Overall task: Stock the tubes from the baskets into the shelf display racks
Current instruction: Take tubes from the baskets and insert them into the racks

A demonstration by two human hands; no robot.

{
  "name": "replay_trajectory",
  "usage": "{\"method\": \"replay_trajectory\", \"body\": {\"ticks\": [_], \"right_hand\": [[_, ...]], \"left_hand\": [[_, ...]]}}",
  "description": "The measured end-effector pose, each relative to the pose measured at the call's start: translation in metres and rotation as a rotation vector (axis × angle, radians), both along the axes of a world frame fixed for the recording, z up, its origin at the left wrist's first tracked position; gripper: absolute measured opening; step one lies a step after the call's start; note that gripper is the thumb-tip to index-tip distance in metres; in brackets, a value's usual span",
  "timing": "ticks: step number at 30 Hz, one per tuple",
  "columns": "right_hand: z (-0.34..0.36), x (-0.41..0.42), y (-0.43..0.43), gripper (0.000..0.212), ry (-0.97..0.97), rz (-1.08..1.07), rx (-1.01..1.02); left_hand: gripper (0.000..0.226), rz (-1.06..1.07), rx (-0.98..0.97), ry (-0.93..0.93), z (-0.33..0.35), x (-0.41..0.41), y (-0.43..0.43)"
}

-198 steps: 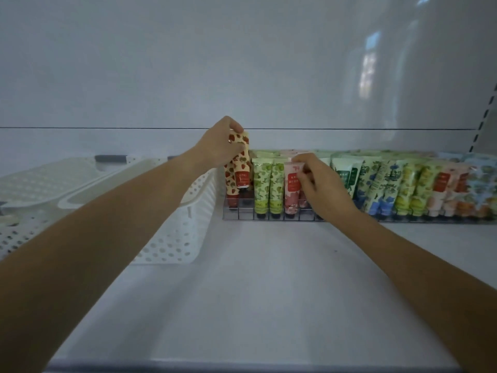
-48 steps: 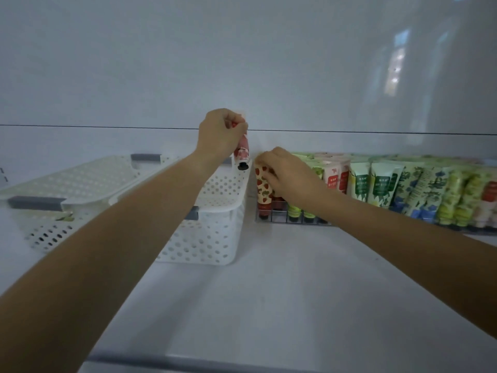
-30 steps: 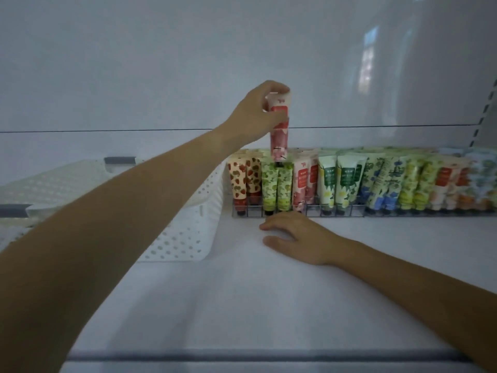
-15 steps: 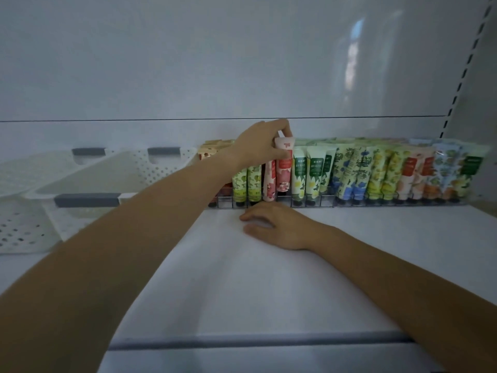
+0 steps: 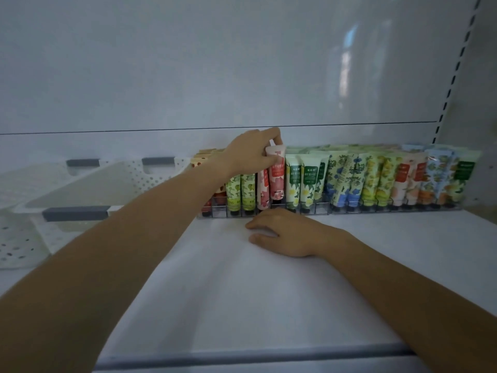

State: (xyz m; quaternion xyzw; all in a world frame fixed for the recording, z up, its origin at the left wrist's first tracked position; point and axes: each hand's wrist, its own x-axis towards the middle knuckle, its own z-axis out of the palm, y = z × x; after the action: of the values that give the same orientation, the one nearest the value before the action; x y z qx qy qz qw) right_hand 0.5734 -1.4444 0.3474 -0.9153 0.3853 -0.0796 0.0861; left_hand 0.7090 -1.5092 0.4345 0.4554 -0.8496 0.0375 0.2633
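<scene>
A clear display rack runs along the back of the shelf, filled with several upright tubes in red, green, pink, blue and orange prints. My left hand grips the top of a pink floral tube that stands cap-down in the rack between a green tube and a white-and-green tube. My right hand rests flat on the shelf just in front of the rack, fingers relaxed and holding nothing. Two white perforated baskets sit at the left.
The baskets have grey handles and stand side by side to the left of the rack. The white shelf surface stretches toward me to its grey front edge. A slotted upright rises at the right.
My left hand brought the pink floral tube from the basket, lifted it over the rack and lowered it into a slot. My right hand left the rack tubes and settled on the shelf.
</scene>
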Motion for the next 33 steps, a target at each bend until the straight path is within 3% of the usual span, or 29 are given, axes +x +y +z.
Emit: {"method": "replay_trajectory", "body": {"ticks": [11, 15, 20, 23, 28, 33], "right_hand": [[0.002, 0.0, -0.002, 0.048, -0.024, -0.012, 0.07], [0.002, 0.0, -0.004, 0.048, -0.02, -0.007, 0.073], [0.001, 0.0, -0.003, 0.048, -0.017, 0.001, 0.053], [0.003, 0.0, 0.001, 0.047, -0.053, 0.016, -0.032], [0.034, 0.011, 0.009, 0.042, -0.161, 0.032, -0.376], [0.076, 0.058, -0.002, 0.043, -0.141, 0.053, -0.476]], "left_hand": [[0.03, -0.046, -0.167, -0.168, -0.001, -0.008, 0.006], [0.04, 0.039, -0.243, -0.34, -0.009, -0.008, 0.002], [0.042, 0.018, -0.228, -0.32, -0.001, -0.002, 0.003], [0.046, 0.014, -0.315, -0.347, 0.013, 0.021, 0.009], [0.047, 0.167, -0.393, -0.529, 0.028, 0.09, 0.019], [0.047, 0.355, -0.37, -0.617, 0.035, 0.169, 0.031]]}}
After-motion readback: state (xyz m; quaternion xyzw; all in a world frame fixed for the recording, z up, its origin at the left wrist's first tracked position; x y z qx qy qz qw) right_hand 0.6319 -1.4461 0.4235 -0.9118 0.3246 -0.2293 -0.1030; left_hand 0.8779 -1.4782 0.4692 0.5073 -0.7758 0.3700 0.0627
